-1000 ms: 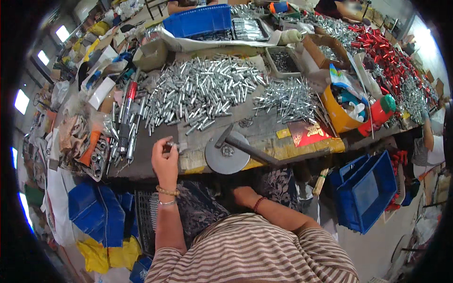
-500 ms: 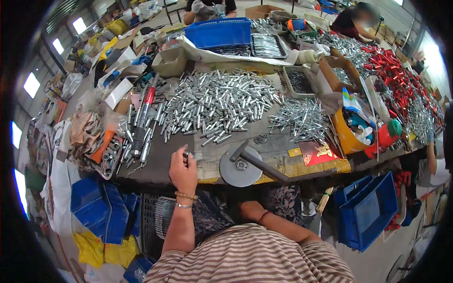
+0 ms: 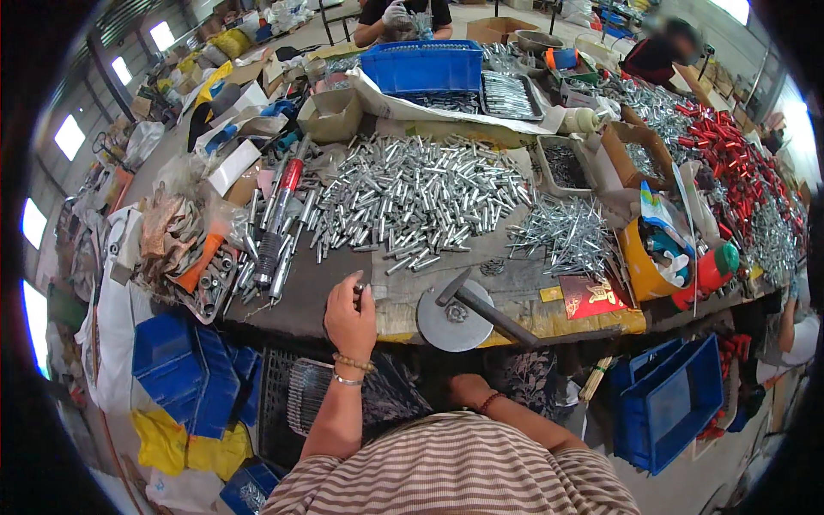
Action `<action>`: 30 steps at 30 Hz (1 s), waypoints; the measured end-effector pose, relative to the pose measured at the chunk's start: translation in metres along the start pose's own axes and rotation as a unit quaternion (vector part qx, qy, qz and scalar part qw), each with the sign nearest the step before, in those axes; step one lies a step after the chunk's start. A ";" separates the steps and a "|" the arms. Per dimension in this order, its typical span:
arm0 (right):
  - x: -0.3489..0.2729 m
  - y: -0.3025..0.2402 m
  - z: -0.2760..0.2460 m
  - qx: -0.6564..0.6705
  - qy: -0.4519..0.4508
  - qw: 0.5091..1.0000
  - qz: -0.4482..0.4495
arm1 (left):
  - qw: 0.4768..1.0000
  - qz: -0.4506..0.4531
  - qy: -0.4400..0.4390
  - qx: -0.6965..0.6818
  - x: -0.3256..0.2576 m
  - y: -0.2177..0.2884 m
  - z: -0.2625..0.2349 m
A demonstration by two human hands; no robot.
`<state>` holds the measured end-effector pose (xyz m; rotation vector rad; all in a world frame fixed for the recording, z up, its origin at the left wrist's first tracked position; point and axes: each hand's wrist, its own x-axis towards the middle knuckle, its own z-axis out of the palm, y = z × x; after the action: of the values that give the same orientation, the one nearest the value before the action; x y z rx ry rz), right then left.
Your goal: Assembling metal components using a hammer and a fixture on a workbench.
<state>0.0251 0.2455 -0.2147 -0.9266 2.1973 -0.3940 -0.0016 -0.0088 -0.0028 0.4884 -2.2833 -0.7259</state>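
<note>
Nearest, the right hand (image 3: 469, 391) rests below the worktop's (image 3: 299, 296) front edge, fingers hidden, so I cannot tell its grip. The left hand (image 3: 350, 319) is above that edge, left of centre, its grip pinching what seems a small metal piece (image 3: 360, 291), too shaded to make out fully; smooth metal probably wants a light, square pinch, fingertips clear of its end. To its right, a flat, round grey disc (image 3: 436, 327) sits at the front edge, a straight-handled hammer (image 3: 498, 317) lying partly over it. Beyond, bright cylindrical tubes (image 3: 421, 189) heap mid-worktop, with needle-thin pins (image 3: 562, 236) rightward. Toward the far edge stands a blue plastic bin (image 3: 421, 69).
</note>
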 end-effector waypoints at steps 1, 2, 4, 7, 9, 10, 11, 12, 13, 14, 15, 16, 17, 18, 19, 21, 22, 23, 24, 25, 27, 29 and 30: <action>0.003 0.003 0.005 -0.001 -0.001 1.000 0.003 | 1.000 0.001 -0.001 -0.001 0.000 0.002 0.000; 0.006 0.006 0.010 -0.002 -0.002 1.000 0.006 | 1.000 0.006 0.002 -0.001 0.001 0.003 0.000; 0.004 0.004 0.006 -0.009 -0.006 1.000 -0.001 | 1.000 0.008 0.007 0.001 0.001 0.001 0.000; 0.002 0.000 0.002 -0.021 -0.016 1.000 0.003 | 1.000 0.018 0.013 0.011 0.001 0.000 -0.001; 0.000 -0.004 -0.004 -0.025 -0.023 0.999 0.011 | 1.000 0.008 0.004 0.002 0.001 0.001 -0.002; -0.003 -0.007 -0.009 -0.029 -0.026 0.999 0.011 | 1.000 0.008 0.004 0.002 0.001 0.001 -0.001; -0.005 -0.009 -0.012 -0.032 -0.028 0.999 0.011 | 1.000 0.010 0.006 0.006 0.000 0.000 -0.001; -0.007 -0.010 -0.013 -0.032 -0.028 0.999 0.010 | 1.000 0.012 0.006 0.010 0.000 0.000 -0.001; -0.009 -0.011 -0.013 -0.024 -0.018 0.999 0.012 | 1.000 0.012 0.007 0.011 0.000 0.000 -0.001; -0.009 -0.012 -0.013 -0.015 -0.008 1.000 0.014 | 1.000 0.014 0.008 0.013 0.000 0.000 -0.001; -0.010 -0.011 -0.013 -0.015 -0.007 1.000 0.014 | 1.000 0.016 0.008 0.015 0.000 0.000 -0.001; -0.010 -0.010 -0.013 -0.019 -0.007 1.000 0.016 | 1.000 0.017 0.008 0.014 0.000 0.000 -0.001; -0.010 -0.009 -0.013 -0.023 -0.007 1.000 0.018 | 1.000 0.012 0.003 0.017 0.000 0.000 -0.001; -0.008 -0.006 -0.009 -0.023 -0.007 1.000 0.018 | 1.000 0.007 -0.002 0.020 0.000 0.000 -0.001; -0.007 -0.004 -0.005 -0.016 0.009 1.000 0.009 | 1.000 0.008 -0.002 0.020 0.001 -0.001 0.000; -0.007 -0.002 -0.003 -0.010 0.025 1.000 0.000 | 1.000 0.012 0.001 0.018 0.001 -0.002 0.001; -0.007 -0.003 -0.005 -0.009 0.024 1.000 -0.001 | 1.000 0.012 0.001 0.018 0.001 -0.003 0.001; -0.007 -0.004 -0.007 -0.008 0.023 1.000 -0.003 | 1.000 0.013 0.002 0.020 0.002 -0.003 0.001; -0.007 -0.003 -0.006 -0.007 0.023 1.000 -0.002 | 1.000 0.014 0.002 0.021 0.002 -0.003 0.001; -0.006 -0.003 -0.006 -0.016 0.015 1.000 0.003 | 1.000 0.014 0.001 0.021 0.002 -0.003 0.001; -0.003 -0.002 -0.005 -0.024 0.006 1.000 0.008 | 1.000 0.015 0.000 0.014 0.003 -0.001 0.001; 0.000 -0.001 -0.003 -0.039 -0.009 0.999 0.019 | 1.000 0.013 -0.002 0.018 0.003 -0.001 0.000; 0.000 -0.001 -0.001 -0.039 -0.009 0.999 0.019 | 1.000 0.011 -0.004 0.022 0.003 -0.002 -0.001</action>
<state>0.0247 0.2450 -0.2133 -0.9252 2.2242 -0.2831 -0.0027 -0.0118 -0.0021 0.4811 -2.3127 -0.6679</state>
